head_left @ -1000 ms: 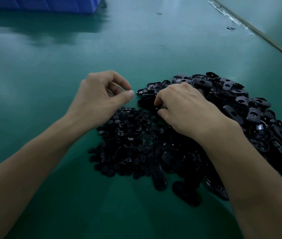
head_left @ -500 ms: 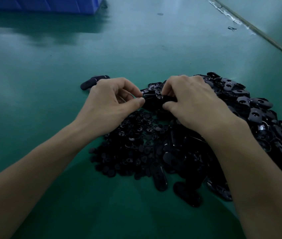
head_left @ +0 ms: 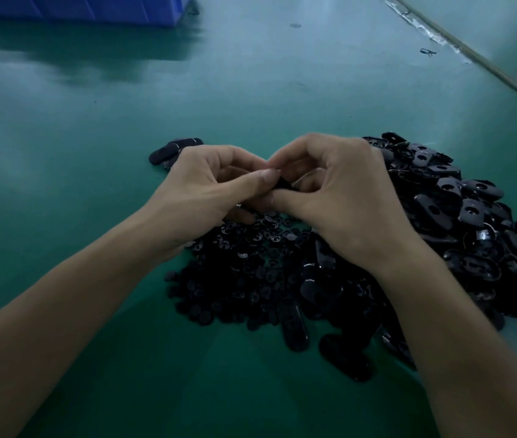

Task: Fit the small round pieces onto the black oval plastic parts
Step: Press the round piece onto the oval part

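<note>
Black plastic shows between my left hand (head_left: 206, 188) and right hand (head_left: 345, 197), which have closed together, curled fingers pinching one black oval plastic part (head_left: 284, 184). I judge a round piece is being pressed in; the heap of small round black pieces (head_left: 251, 245) lies just beneath.

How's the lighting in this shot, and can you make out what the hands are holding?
Head view: dim and bluish, pale glare on the green table; head view: the black piece pinched between left hand and right hand is too shadowed to identify.
</note>
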Motion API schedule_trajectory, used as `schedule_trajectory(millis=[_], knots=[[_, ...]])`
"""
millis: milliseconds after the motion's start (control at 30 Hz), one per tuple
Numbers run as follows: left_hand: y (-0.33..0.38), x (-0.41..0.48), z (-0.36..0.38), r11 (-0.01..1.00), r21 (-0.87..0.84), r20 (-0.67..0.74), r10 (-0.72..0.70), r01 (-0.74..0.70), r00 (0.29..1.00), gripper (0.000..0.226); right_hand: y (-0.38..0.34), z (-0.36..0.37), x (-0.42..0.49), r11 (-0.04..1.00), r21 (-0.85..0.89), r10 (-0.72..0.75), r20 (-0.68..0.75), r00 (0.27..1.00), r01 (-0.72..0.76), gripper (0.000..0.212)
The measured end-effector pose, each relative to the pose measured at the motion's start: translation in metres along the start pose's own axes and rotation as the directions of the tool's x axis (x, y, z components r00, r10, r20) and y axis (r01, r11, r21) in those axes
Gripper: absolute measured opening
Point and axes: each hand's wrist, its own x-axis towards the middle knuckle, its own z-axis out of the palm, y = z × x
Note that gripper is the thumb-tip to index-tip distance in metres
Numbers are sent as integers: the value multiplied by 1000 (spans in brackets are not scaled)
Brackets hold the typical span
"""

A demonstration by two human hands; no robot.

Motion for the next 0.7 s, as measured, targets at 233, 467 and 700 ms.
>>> schedule_trajectory(millis=[233, 467, 700], knots=[[3, -1, 0, 1000, -18, -1, 22, -22, 1000, 4, 6, -2, -7, 999, 22, 33, -112, 993, -31, 19], [5, -1, 0, 997, -78, 6, 12, -12, 1000, 2, 3, -5, -9, 999, 28, 34, -97, 995, -32, 11], [5, -2, -2, 999, -13, 45, 48, -47, 998, 14, 4, -3, -10, 998, 38, 61, -173, 983, -55, 5]])
